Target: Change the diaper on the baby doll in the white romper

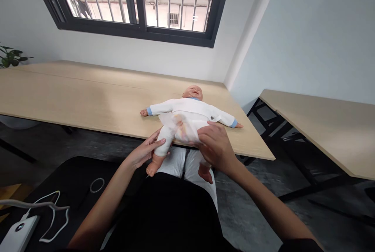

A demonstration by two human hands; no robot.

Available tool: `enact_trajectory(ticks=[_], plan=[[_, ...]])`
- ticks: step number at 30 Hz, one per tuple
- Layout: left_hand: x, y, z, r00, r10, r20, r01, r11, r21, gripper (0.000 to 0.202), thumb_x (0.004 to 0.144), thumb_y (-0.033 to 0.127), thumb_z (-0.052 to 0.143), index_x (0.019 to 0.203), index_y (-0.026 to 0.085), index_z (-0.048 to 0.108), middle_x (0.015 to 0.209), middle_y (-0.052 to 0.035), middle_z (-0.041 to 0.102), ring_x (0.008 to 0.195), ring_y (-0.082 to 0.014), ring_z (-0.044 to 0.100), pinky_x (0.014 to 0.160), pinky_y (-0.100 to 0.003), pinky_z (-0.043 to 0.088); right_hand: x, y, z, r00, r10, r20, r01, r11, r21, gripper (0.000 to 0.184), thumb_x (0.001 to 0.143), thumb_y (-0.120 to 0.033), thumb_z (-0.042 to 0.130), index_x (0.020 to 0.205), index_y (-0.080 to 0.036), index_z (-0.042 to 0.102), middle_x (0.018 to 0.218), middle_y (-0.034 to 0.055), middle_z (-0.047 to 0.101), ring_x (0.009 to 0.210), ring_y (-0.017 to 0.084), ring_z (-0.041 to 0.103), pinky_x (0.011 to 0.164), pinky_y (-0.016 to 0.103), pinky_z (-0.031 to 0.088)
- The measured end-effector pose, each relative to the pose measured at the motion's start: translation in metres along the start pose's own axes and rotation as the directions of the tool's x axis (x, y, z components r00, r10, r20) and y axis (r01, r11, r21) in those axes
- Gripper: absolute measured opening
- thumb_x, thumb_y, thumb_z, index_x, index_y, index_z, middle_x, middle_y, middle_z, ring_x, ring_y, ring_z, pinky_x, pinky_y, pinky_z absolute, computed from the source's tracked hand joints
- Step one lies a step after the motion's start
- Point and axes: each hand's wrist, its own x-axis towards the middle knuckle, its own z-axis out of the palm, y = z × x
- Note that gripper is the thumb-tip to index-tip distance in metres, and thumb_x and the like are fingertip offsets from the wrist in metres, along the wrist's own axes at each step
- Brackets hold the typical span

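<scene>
Baby doll (190, 111) lies face-up at the table (88, 99) edge; left hand (145, 151) clasps its leg, right hand (215, 146) pinches the diaper (180, 127)

baby doll (190, 113) on wooden table (88, 95), both hands on its diaper (183, 129)

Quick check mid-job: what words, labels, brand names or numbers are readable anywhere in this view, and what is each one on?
No text can be read anywhere in this view.
The diaper on the doll, under the right hand: coloured print, too blurred to read.
The white device at lower left: only a round mark, no legible lettering.
The doll's white suit: no lettering visible.
</scene>
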Motion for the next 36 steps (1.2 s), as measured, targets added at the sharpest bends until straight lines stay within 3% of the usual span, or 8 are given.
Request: enact_trajectory(ticks=[4, 10, 17, 21, 24, 26, 31, 36], plan=[[-0.003, -0.005, 0.006, 0.999, -0.029, 0.043, 0.028, 0.999, 0.03, 0.08, 0.083, 0.025, 0.08, 0.155, 0.029, 0.044, 0.13, -0.0103, 0.068, 0.09, -0.0198, 0.069, 0.082, -0.034, 0.062, 0.033, 0.049, 0.014, 0.975, 0.217, -0.049, -0.213, 0.974, 0.073, 0.027, 0.098, -0.039, 0.057, 0.078, -0.02, 0.056, 0.077, 0.0027, 0.063, 0.083, 0.02, 0.06, 0.091, 0.035, 0.048], [-0.008, -0.021, 0.013, 0.999, -0.033, -0.029, 0.034, 0.999, 0.013, 0.085, 0.078, 0.027, 0.084, 0.154, 0.031, 0.046, 0.143, -0.0098, 0.059, 0.087, -0.0163, 0.065, 0.082, -0.035, 0.062, 0.047, 0.125, 0.066, 0.78, 0.557, 0.285, -0.625, 0.668, 0.404, 0.047, 0.081, -0.058, 0.061, 0.101, -0.016, 0.069, 0.109, 0.0114, 0.071, 0.103, 0.028, 0.063, 0.095, 0.04, 0.047], [-0.007, -0.044, 0.018, 0.995, 0.085, -0.056, -0.072, 0.976, 0.207, 0.095, 0.081, 0.047, 0.078, 0.16, 0.024, 0.031, 0.14, -0.0124, 0.06, 0.099, -0.0239, 0.064, 0.092, -0.042, 0.057, 0.019, 0.14, 0.089, 0.518, 0.741, 0.427, -0.847, 0.376, 0.375, 0.042, 0.068, -0.058, 0.066, 0.07, -0.017, 0.058, 0.075, 0.0035, 0.064, 0.075, 0.019, 0.055, 0.071, 0.029, 0.044], [-0.011, -0.046, 0.021, 0.92, 0.38, -0.098, -0.261, 0.778, 0.572, 0.074, 0.089, 0.05, 0.066, 0.153, 0.02, 0.044, 0.141, -0.0146, 0.057, 0.121, -0.0309, 0.058, 0.106, -0.044, 0.046, 0.015, 0.143, 0.084, 0.397, 0.799, 0.452, -0.899, 0.24, 0.367, 0.036, 0.068, -0.049, 0.073, 0.069, -0.015, 0.061, 0.07, 0.0029, 0.063, 0.069, 0.017, 0.052, 0.065, 0.028, 0.042], [-0.015, -0.028, 0.035, 0.74, 0.669, -0.064, -0.328, 0.442, 0.835, 0.058, 0.094, 0.046, 0.061, 0.145, 0.019, 0.054, 0.134, -0.0158, 0.059, 0.124, -0.0318, 0.055, 0.111, -0.045, 0.041, 0.011, 0.144, 0.085, 0.389, 0.806, 0.447, -0.89, 0.202, 0.409, 0.039, 0.068, -0.051, 0.076, 0.068, -0.015, 0.061, 0.067, 0.0041, 0.063, 0.069, 0.018, 0.053, 0.064, 0.029, 0.043], [-0.01, -0.009, 0.051, 0.664, 0.734, 0.144, -0.416, 0.203, 0.886, 0.048, 0.098, 0.043, 0.057, 0.14, 0.021, 0.06, 0.131, -0.0143, 0.063, 0.129, -0.0318, 0.052, 0.114, -0.045, 0.036, 0.008, 0.144, 0.09, 0.402, 0.798, 0.449, -0.881, 0.204, 0.427, 0.041, 0.066, -0.052, 0.077, 0.071, -0.015, 0.061, 0.07, 0.0042, 0.064, 0.069, 0.018, 0.054, 0.065, 0.029, 0.044], [0.047, 0.028, 0.095, 0.606, 0.269, 0.749, -0.735, -0.17, 0.656, 0.036, 0.102, 0.04, 0.05, 0.131, 0.029, 0.067, 0.135, -0.0067, 0.066, 0.141, -0.029, 0.045, 0.124, -0.047, 0.017, 0.003, 0.148, 0.104, 0.499, 0.848, 0.176, -0.811, 0.386, 0.44, 0.044, 0.066, -0.054, 0.075, 0.083, -0.017, 0.058, 0.091, 0.0079, 0.068, 0.08, 0.019, 0.06, 0.078, 0.032, 0.049], [0.106, 0.036, 0.111, 0.572, 0.047, 0.819, -0.788, -0.246, 0.564, 0.038, 0.103, 0.038, 0.049, 0.135, 0.024, 0.064, 0.145, -0.009, 0.06, 0.141, -0.0292, 0.046, 0.123, -0.049, 0.015, -0.017, 0.159, 0.086, 0.527, 0.838, -0.142, -0.798, 0.545, 0.257, 0.03, 0.084, -0.048, 0.051, 0.085, -0.018, 0.055, 0.098, 0.0125, 0.066, 0.085, 0.021, 0.059, 0.089, 0.039, 0.049]])
